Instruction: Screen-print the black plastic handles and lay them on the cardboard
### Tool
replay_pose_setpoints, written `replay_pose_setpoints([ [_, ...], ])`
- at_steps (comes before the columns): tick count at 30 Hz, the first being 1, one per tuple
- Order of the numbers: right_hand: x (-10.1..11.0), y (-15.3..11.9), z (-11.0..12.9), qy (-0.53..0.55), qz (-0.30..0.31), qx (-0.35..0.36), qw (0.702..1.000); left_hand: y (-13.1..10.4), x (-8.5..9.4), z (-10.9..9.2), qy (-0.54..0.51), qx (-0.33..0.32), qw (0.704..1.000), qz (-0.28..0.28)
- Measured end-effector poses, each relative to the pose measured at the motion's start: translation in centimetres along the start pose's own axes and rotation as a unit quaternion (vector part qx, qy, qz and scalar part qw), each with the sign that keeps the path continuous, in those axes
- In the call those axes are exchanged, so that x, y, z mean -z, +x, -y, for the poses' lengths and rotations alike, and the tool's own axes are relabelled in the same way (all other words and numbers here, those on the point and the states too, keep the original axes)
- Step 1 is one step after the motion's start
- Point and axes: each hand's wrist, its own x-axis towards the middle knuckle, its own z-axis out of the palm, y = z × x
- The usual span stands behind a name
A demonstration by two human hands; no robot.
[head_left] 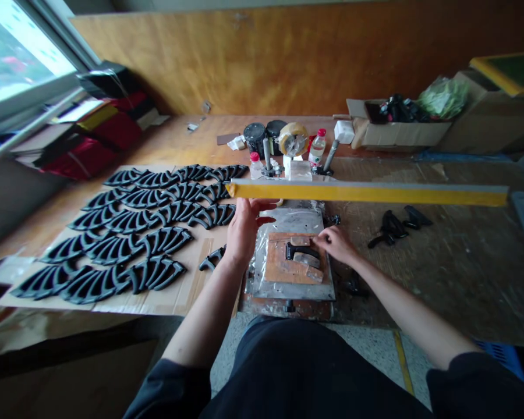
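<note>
A black handle-shaped plastic part [303, 251] lies on a brown wooden board [277, 270], between small wooden blocks. Under the board is a grey metal plate [262, 288]. My right hand [338, 244] is at the part's right end, fingers curled together; whether anything is between them is hidden. Above the plate spans a long yellow frame [367, 191], seen nearly edge-on. My left hand [241, 230] is raised just under the frame's left end, its fingers apart and pointing right. I cannot tell whether it touches the frame.
Rows of black parts [126, 244] cover cardboard on the left. Several loose black parts [393, 227] lie on the right. Behind the frame stand black tubs [255, 138], a tape roll [293, 139], a bottle [317, 148] and metal posts [330, 156]. A cardboard box [402, 132] sits back right.
</note>
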Motion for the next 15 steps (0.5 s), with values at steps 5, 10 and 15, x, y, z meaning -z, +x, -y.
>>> replay_pose_setpoints([
  [5, -4.5, -2.6, 5.6, -0.140, 0.098, -0.008, 0.985, -4.3, -0.9, 5.0, -0.019, 0.216, 0.976, 0.016],
  [10, -4.2, -4.0, 10.5, -0.033, 0.095, 0.061, 0.993, -9.8, -0.7, 10.6, -0.105, 0.402, 0.909, 0.040],
  [15, -0.4, -5.1, 4.4, 0.016, 0.088, 0.120, 0.989, -9.4, 6.5, 11.3, -0.024, 0.330, 0.937, -0.115],
])
